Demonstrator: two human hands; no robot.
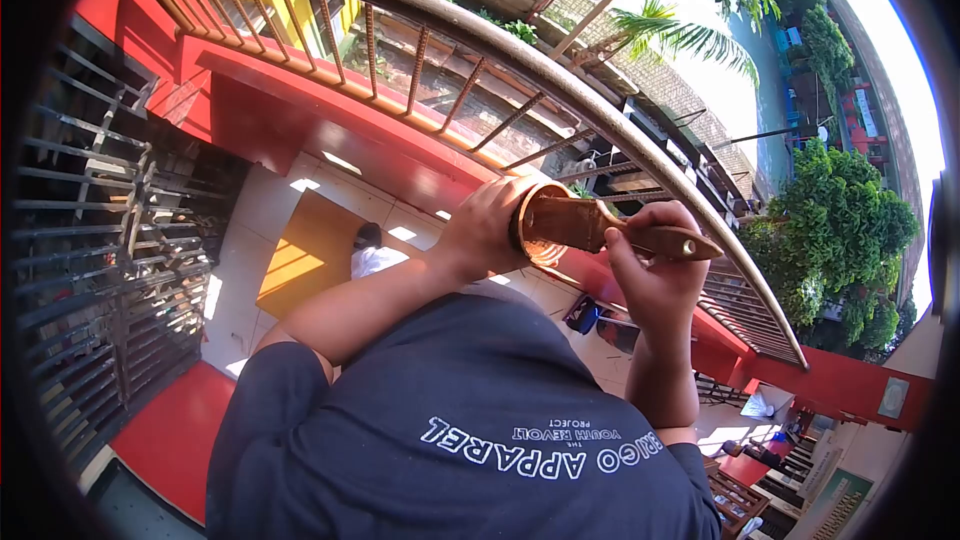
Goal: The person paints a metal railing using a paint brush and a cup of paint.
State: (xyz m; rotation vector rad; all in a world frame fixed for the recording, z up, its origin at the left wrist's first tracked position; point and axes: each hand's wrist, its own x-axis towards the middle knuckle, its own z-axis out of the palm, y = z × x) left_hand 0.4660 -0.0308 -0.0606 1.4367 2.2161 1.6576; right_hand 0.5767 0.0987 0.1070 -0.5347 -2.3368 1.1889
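Note:
My left hand (pixel 483 230) wraps around a small round can (pixel 543 250), its mouth turned toward my right hand and its inside coated brown. A paintbrush (pixel 655 238) with a brown wooden handle and a hole at its end is gripped in my right hand (pixel 665 275), fingers on one side and thumb on the other. The wide brush head lies across the can's mouth, its bristles partly inside and stained brown. Both hands are held in front of my dark T-shirt (pixel 480 380), close to a curved brown metal railing (pixel 440 10).
Below the railing runs a red ledge (pixel 345 130). A yellow-brown board (pixel 310 255) lies on the pale tiled floor (pixel 240 280), with a white cloth-like thing (pixel 375 260) beside it. Dark metal bars (pixel 110 230) stand at left; trees (pixel 830 215) grow beyond the railing.

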